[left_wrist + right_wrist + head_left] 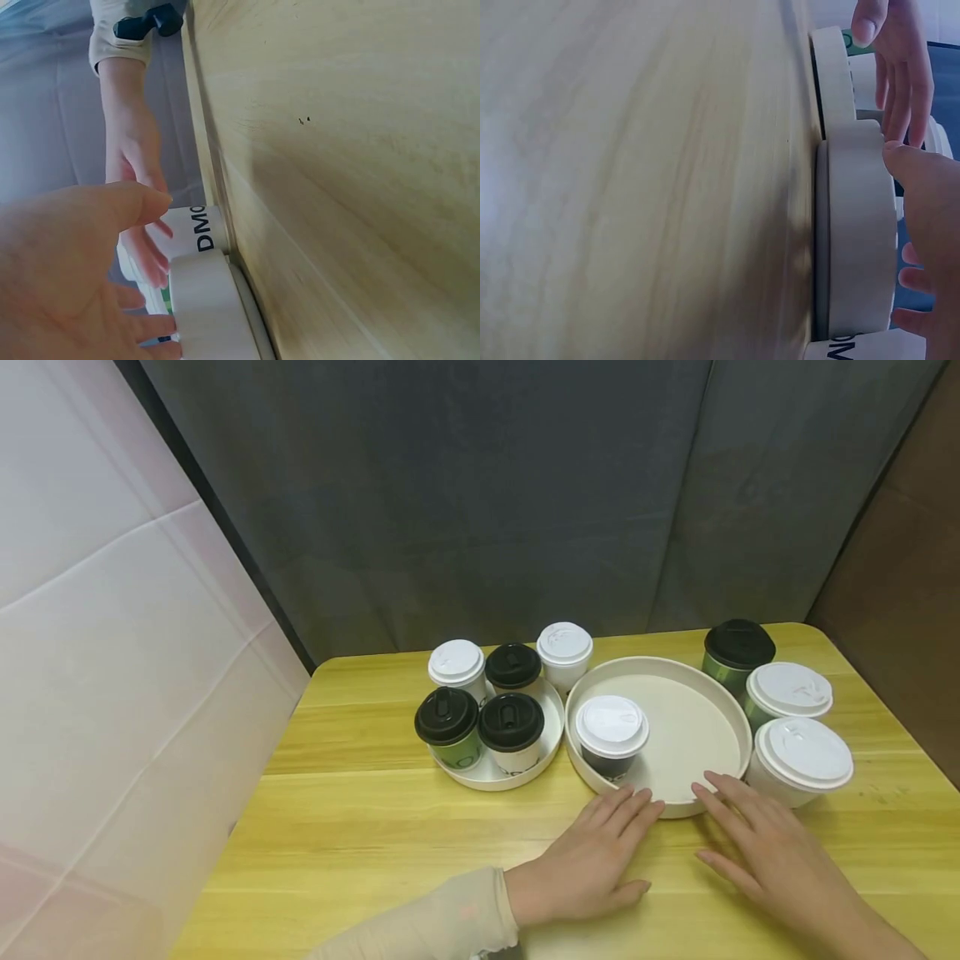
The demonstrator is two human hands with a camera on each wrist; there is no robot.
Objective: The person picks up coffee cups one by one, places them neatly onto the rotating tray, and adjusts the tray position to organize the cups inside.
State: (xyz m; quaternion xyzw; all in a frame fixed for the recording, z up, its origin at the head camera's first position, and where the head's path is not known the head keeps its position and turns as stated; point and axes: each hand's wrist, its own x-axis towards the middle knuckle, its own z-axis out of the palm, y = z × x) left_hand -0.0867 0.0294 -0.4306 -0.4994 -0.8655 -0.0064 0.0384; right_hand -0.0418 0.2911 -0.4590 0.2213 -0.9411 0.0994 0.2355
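large tray [693, 718] | looks stiff, light, smooth; best held at opposite sides | left hand [588, 860], right hand [776, 847]: fingers extended, gripping nothing

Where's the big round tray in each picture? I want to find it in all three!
Head: the big round tray is right of the middle, just right of the smaller tray.
Left wrist: the big round tray is at the bottom, left of the middle; you see its pale side.
Right wrist: the big round tray is right of the middle, looking turned sideways.
Shared landmark: the right hand, close to the tray in every view.
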